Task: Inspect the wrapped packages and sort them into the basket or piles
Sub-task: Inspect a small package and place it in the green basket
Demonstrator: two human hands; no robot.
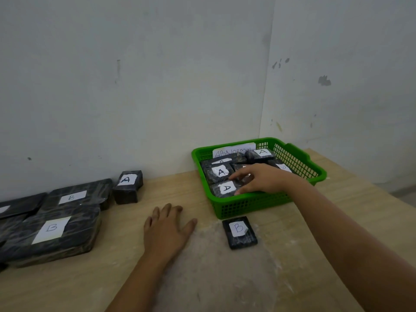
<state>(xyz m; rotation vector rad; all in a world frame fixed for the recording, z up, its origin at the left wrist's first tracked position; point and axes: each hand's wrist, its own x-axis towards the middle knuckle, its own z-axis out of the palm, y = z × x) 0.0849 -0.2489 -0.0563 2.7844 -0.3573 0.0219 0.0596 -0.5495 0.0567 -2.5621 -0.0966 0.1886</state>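
1. The right hand (258, 179) reaches over the near rim of the green basket (247, 206), its fingers (238, 175) spread and loosely curved over the wrapped packages inside.
2. The index fingertip touches the dark wrap between two packages marked A: one (217, 173) at the hand's 10 o'clock, the other (225, 189) at its 8 o'clock, by the thumb. Whether the fingers pinch anything cannot be told; the palm covers whatever lies beneath it.
3. A third package marked A (261, 154) lies at the basket's far side, at 12 o'clock from the hand.
4. The left hand (167, 228) rests flat on the counter (292, 255), fingers straight and slightly apart, holding nothing.
5. A small package marked B (239, 232) lies on the counter just outside the basket's near wall, at 3 o'clock from the left hand and apart from it.
6. At 9 o'clock from the left hand sits a pile of larger packages marked B (54, 230), cut off by the frame's left edge; a small block marked A (127, 186) stands at its far end.
7. A paper sign (231, 149) at the back of the basket is partly hidden by packages; it reads roughly "ABNormal". The label under the right wrist is unreadable.
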